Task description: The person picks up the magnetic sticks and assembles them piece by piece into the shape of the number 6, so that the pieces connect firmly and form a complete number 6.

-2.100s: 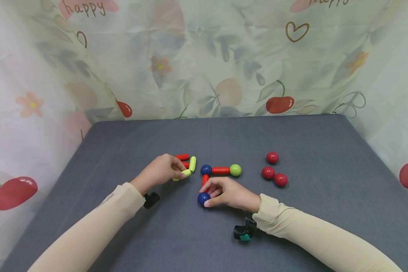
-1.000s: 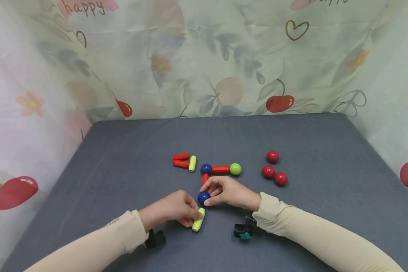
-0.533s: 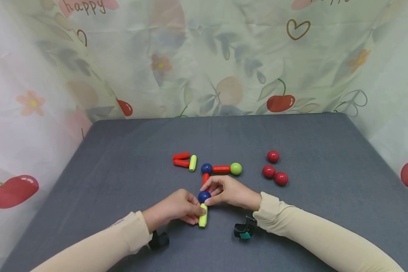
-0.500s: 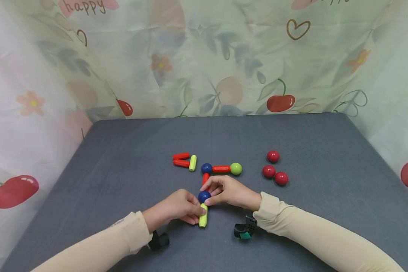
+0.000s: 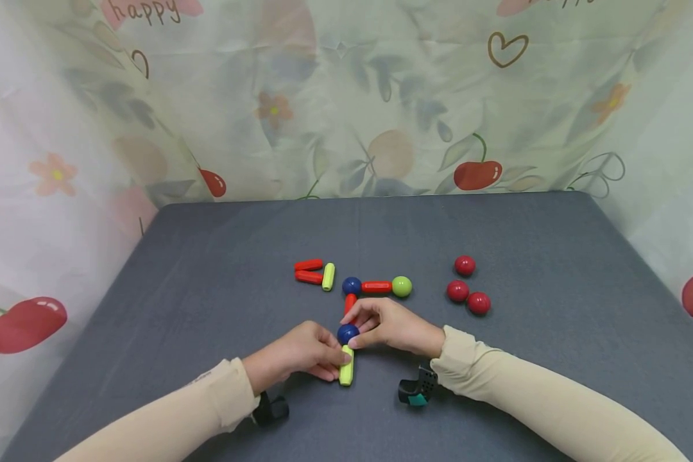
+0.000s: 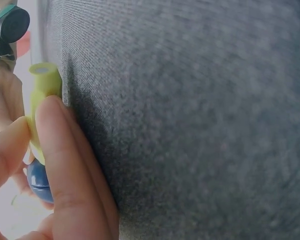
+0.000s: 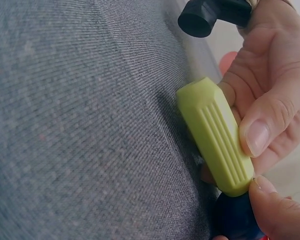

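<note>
My left hand (image 5: 303,351) pinches a yellow-green ribbed magnetic rod (image 7: 217,140) between thumb and fingers. The rod's far end meets a blue ball (image 5: 348,333), and its near end points toward me. My right hand (image 5: 394,328) holds that blue ball between thumb and fingers. From the ball a red rod (image 5: 350,303), partly behind the right fingers, leads up to a second blue ball (image 5: 351,286). Another red rod (image 5: 376,287) runs right from there to a green ball (image 5: 402,286). In the left wrist view, the yellow-green rod (image 6: 40,107) shows a round metal tip.
Two loose red rods (image 5: 308,277) and one yellow-green rod (image 5: 328,277) lie left of the joined pieces. Three dark red balls (image 5: 457,290) rest to the right. A dark grey cloth (image 5: 219,256) covers the table, with a patterned curtain (image 5: 335,102) behind.
My left hand took a yellow-green rod from the loose rods, brought it toward me and right, and set it lengthwise against the near blue ball. My right hand stays at that ball.
</note>
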{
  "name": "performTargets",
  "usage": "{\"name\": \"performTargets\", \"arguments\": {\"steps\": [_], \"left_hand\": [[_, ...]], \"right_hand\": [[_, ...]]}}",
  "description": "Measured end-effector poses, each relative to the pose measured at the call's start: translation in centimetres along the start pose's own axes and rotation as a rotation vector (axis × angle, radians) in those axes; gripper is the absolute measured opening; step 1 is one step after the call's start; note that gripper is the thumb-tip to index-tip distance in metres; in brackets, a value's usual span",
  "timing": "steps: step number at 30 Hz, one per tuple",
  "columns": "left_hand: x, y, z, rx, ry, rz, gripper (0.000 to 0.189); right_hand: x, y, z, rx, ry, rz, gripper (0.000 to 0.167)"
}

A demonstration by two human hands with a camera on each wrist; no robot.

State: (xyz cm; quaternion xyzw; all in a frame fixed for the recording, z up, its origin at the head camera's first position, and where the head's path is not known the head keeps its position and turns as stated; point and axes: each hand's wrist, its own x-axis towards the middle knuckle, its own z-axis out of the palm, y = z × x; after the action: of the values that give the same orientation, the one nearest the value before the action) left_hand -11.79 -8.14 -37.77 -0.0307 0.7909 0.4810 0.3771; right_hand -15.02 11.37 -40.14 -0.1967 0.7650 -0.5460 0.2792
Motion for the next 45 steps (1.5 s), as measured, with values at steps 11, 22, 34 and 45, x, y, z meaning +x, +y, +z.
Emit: {"name": "performTargets", "arguments": {"steps": [11, 22, 34, 45], "left_hand": [[0.0, 0.0, 0.0, -0.020, -0.002, 0.009, 0.015], [0.1, -0.1, -0.1, -0.033, -0.002, -0.001, 0.014], [0.2, -0.2, 0.1, -0.038, 0.008, 0.000, 0.014], [0.2, -0.3, -0.1, -0.028, 0.002, -0.015, 0.016]], "right_hand": [[0.0, 0.0, 0.0, 0.003, -0.003, 0.007, 0.029], [0.0, -0.1, 0.1, -0.005, 0.001, 0.002, 0.030], [-0.6, -0.2, 0.0, -0.036, 0.023, -0.018, 0.034], [-3.6, -1.7, -2.0, -0.010, 0.080, 0.009, 0.047]]}}
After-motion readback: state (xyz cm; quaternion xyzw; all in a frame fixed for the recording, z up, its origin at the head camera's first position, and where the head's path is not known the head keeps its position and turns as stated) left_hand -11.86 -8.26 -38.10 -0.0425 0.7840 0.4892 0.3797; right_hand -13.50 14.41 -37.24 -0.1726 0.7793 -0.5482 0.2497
